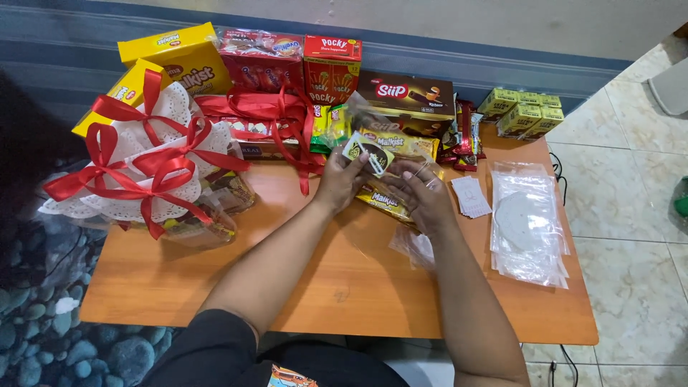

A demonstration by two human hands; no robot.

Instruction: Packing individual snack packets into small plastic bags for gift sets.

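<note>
right hand [423, 192] closed on cellophane bag [401, 179] | left hand [342, 179] pinches small sachet [367, 153] above

yellow cartons [188, 57]: two flat boxes, table's back left
red snack packs [261, 57]: centre back, beside an upright red box [332, 68]
brown box [408, 97]: long, right of them
small green cartons [521, 111]: back right corner
clear bags [528, 222]: stacked flat, right edge
white label cards [471, 196]: beside the bags
</note>
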